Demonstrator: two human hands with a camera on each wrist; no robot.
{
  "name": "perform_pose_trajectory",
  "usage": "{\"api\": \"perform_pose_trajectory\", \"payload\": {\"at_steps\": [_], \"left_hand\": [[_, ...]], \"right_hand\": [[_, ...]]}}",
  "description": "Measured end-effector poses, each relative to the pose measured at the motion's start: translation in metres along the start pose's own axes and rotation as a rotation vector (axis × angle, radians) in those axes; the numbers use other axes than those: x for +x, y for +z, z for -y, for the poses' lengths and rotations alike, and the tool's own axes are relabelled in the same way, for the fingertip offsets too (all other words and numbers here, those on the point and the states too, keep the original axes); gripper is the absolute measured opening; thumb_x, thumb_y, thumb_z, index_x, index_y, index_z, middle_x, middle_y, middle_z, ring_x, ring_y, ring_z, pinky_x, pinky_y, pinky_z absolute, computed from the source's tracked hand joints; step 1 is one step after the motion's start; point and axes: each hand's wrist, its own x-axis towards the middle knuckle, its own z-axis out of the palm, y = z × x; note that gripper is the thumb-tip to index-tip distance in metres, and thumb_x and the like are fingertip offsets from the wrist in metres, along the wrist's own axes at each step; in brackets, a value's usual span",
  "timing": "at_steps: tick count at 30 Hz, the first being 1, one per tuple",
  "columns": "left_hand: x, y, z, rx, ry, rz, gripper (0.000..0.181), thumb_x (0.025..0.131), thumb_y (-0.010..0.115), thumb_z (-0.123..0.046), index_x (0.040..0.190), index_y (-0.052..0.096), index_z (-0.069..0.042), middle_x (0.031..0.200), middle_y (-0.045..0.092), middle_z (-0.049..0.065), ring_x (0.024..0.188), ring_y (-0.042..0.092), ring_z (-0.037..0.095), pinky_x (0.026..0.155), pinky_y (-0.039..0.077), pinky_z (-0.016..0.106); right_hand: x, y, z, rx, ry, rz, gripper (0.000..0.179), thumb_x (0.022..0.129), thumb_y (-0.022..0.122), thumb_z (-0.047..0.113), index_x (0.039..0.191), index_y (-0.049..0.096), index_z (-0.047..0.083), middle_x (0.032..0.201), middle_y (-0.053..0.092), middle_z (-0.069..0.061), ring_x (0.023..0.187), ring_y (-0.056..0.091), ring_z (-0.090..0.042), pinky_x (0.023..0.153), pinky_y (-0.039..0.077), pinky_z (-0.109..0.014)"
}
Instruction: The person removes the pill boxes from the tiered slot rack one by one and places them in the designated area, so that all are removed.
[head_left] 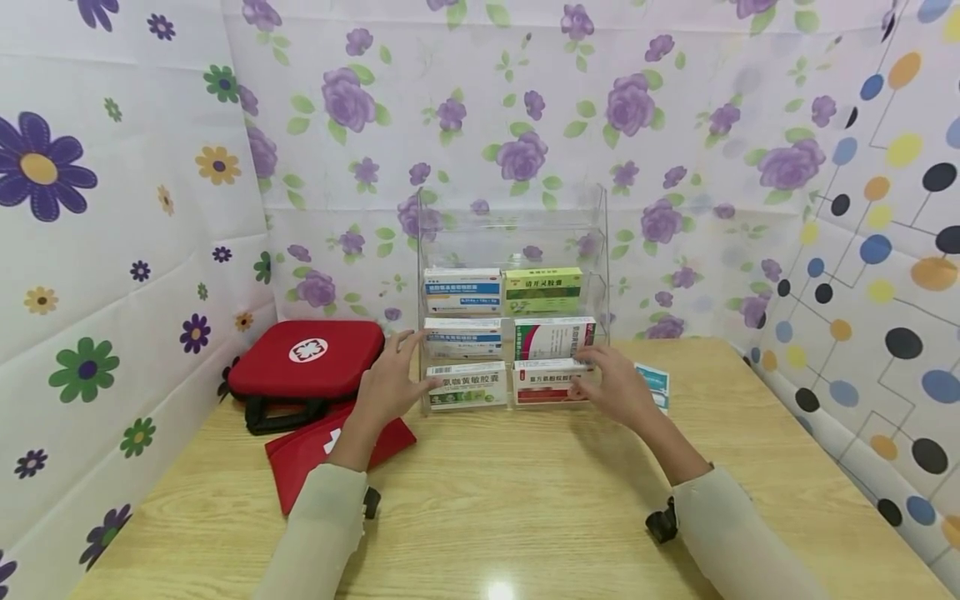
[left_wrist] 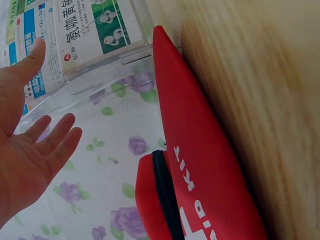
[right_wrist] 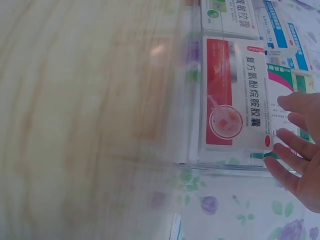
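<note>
A clear tiered rack (head_left: 512,218) holds medicine boxes in its lower three tiers, two to a tier. My left hand (head_left: 390,379) is at the rack's left side, fingers spread beside the green-and-white box (head_left: 468,386) and the lower blue-and-white box (head_left: 463,338). In the left wrist view its palm shows with nothing held. My right hand (head_left: 618,387) reaches to the right end of the red-and-white box (right_wrist: 240,95) in the bottom tier. Its fingers are loosely extended, fingertips right at that box's edge and over the pink-and-green box (head_left: 553,338).
On the left lie a red first-aid case (head_left: 330,354) with a black handle and a flat red pouch (head_left: 300,467) marked with a white cross. A blue-and-white packet (head_left: 654,385) lies right of the rack. Patterned cloth (head_left: 517,100) closes off the back and sides.
</note>
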Motion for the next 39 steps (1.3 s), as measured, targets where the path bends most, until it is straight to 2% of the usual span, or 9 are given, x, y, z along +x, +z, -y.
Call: {"api": "perform_pose_trajectory", "payload": {"at_steps": [7, 15, 23, 32, 39], "left_hand": [[0.002, 0.002, 0.007, -0.018, -0.001, 0.01, 0.085, 0.079, 0.083, -0.039, 0.151, 0.038, -0.032, 0.149, 0.038, 0.011, 0.098, 0.064, 0.029, 0.049, 0.044, 0.029], [0.003, 0.008, 0.012, -0.022, -0.001, 0.042, 0.085, 0.08, 0.084, -0.034, 0.152, 0.037, -0.031, 0.148, 0.039, 0.011, 0.076, 0.062, 0.023, 0.049, 0.044, 0.031], [0.004, 0.01, 0.015, -0.013, -0.015, 0.055, 0.087, 0.08, 0.084, -0.036, 0.152, 0.035, -0.032, 0.146, 0.042, 0.011, 0.086, 0.064, 0.023, 0.052, 0.047, 0.032], [0.006, 0.012, 0.018, -0.008, -0.012, 0.059, 0.088, 0.08, 0.083, -0.036, 0.153, 0.033, -0.033, 0.145, 0.042, 0.012, 0.093, 0.065, 0.023, 0.055, 0.049, 0.034], [0.007, 0.012, 0.017, 0.03, -0.02, 0.081, 0.088, 0.081, 0.082, -0.037, 0.153, 0.031, -0.033, 0.146, 0.039, 0.014, 0.072, 0.061, 0.023, 0.054, 0.047, 0.034]], "right_hand": [[0.002, 0.001, -0.003, 0.02, 0.008, 0.021, 0.037, 0.091, 0.072, 0.021, 0.124, 0.066, 0.006, 0.133, 0.058, -0.014, 0.119, 0.056, -0.038, 0.091, 0.049, -0.054], [0.003, 0.002, -0.006, 0.021, 0.022, 0.04, 0.036, 0.091, 0.073, 0.021, 0.123, 0.067, 0.006, 0.134, 0.058, -0.014, 0.121, 0.055, -0.038, 0.092, 0.048, -0.055], [0.004, 0.003, -0.008, 0.0, -0.008, 0.033, 0.032, 0.089, 0.075, 0.016, 0.119, 0.07, 0.005, 0.128, 0.061, -0.014, 0.12, 0.054, -0.038, 0.094, 0.048, -0.054], [0.007, 0.006, -0.012, -0.062, -0.012, 0.046, 0.032, 0.088, 0.075, 0.015, 0.119, 0.07, 0.007, 0.129, 0.06, -0.014, 0.121, 0.052, -0.037, 0.093, 0.047, -0.054], [0.008, 0.007, -0.015, -0.079, -0.041, 0.058, 0.034, 0.084, 0.077, 0.007, 0.118, 0.071, 0.006, 0.125, 0.062, -0.014, 0.115, 0.052, -0.036, 0.092, 0.047, -0.051]]}}
